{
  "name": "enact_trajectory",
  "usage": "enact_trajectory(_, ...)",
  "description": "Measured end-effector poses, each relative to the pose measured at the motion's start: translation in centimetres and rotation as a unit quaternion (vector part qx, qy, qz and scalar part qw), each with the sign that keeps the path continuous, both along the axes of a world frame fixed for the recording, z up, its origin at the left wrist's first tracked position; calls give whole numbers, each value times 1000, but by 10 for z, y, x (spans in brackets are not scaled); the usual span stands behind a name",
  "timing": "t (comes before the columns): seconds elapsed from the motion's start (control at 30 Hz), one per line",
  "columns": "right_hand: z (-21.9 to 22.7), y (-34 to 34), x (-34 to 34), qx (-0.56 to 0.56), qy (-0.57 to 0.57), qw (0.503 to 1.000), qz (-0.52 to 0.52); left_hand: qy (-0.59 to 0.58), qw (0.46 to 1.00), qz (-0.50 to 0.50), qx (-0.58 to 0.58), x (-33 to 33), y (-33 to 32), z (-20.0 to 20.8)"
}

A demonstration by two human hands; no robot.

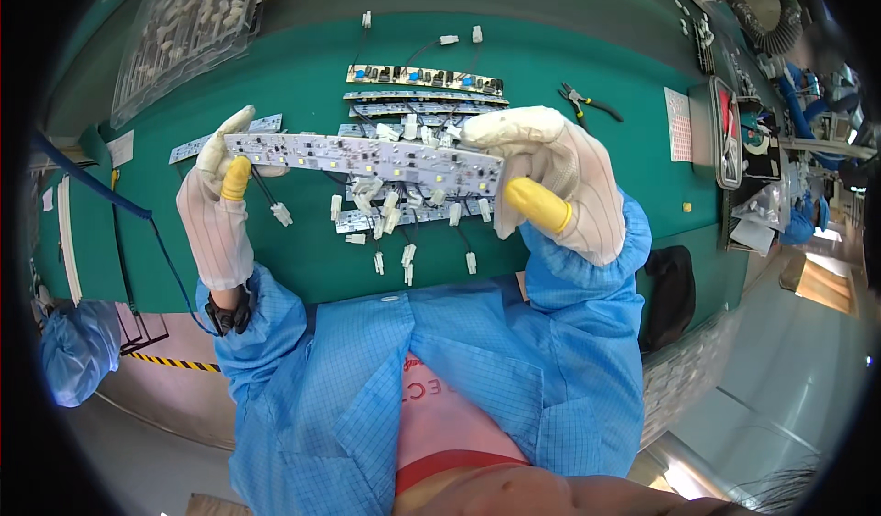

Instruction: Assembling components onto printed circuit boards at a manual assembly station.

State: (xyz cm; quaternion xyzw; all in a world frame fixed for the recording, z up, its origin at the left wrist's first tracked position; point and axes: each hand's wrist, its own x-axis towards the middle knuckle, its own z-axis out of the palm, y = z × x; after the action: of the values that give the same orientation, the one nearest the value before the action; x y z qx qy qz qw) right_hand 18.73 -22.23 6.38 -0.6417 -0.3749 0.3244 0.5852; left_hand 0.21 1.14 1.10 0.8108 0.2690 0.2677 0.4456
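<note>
A long white LED circuit board (pixel 362 156) is raised above the green mat, its component side facing me. My left hand (pixel 218 186), in a striped white glove with a yellow thumb cot, pinches its left end. The right end is gripped between the yellow-covered thumb and the fingers of my right hand (pixel 560 177). Behind and below it lie several similar boards, partly hidden, with short wires and white connectors (pixel 392 218). At the far side of that pile, one board (pixel 424 79) shows black and blue parts. Another board (pixel 188 149) lies beyond my left hand.
Cutting pliers (pixel 587 103) lie at the back right of the green mat (pixel 303 66). Clear trays (pixel 188 34) with white parts stand far left. A metal-edged bin (pixel 716 135) is at the right. A blue cord (pixel 101 190) runs to my left wrist.
</note>
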Motion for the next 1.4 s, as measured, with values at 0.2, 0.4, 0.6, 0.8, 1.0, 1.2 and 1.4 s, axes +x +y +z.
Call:
enact_trajectory(0.2, -23, 2, 12, 17, -39, 999, -22, -67, 997, 4, -49, -1, -8, 6)
enact_trajectory(0.4, -25, 13, 15, -8, -91, 993, -74, -149, 978, -86, -119, -10, -13, 8)
enact_trajectory(0.6, -37, 21, 27, -57, -71, 995, -34, -299, 925, -169, -165, -4, -23, 6)
enact_trajectory(0.8, -44, 25, 22, -58, -80, 989, -108, -185, 953, -150, -186, -12, -2, -11)
enact_trajectory(1.0, -37, 9, 16, -27, -12, 995, -99, -135, 984, -52, -103, -1, -2, -19)
enact_trajectory(1.2, -29, 4, 18, 5, 128, 991, 38, -98, 992, 16, -81, 6, 0, -18)
enact_trajectory(1.4, -41, 7, 27, -19, 167, 984, 61, 8, 998, 47, 47, -7, 3, -17)
